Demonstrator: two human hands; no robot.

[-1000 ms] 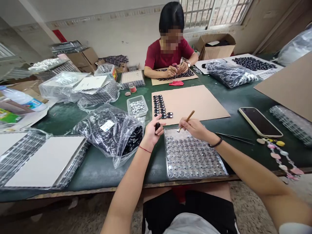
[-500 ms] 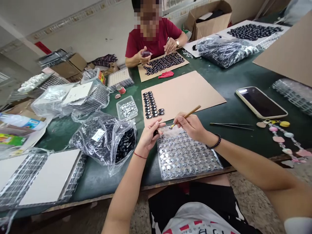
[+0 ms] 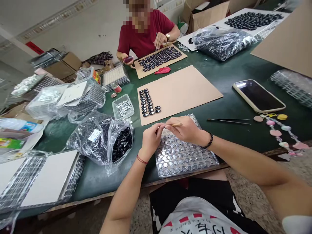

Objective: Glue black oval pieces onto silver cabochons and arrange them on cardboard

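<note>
Right hand (image 3: 186, 130) pinches a slim wooden-handled brush (image 3: 176, 124) between thumb and fingers, its tip pointing toward the left hand (image 3: 152, 138), whose thumb and fingertips are drawn together; whether they grip anything cannot be told, as the fingers hide it. The 2 hands meet just over the far left corner of a clear tray (image 3: 195, 121) with rows of round, shiny domes, which lies flat at the near edge of the green table (image 3: 214, 73). Just beyond the tray is a cardboard sheet (image 3: 181, 89), with black oval pieces (image 3: 148, 101) lined up in columns along its left side and 2 more set off to their right. Left of the sheet stands a plastic tub (image 3: 132, 112) of small silvery parts; nearer lies a plastic bag (image 3: 90, 143), its mouth showing black pieces. Tweezers (image 3: 229, 120) and a phone (image 3: 259, 96) lie to the right. Across the table, a co-worker (image 3: 148, 31) in a red top bends over another sheet covered with black pieces.
</note>
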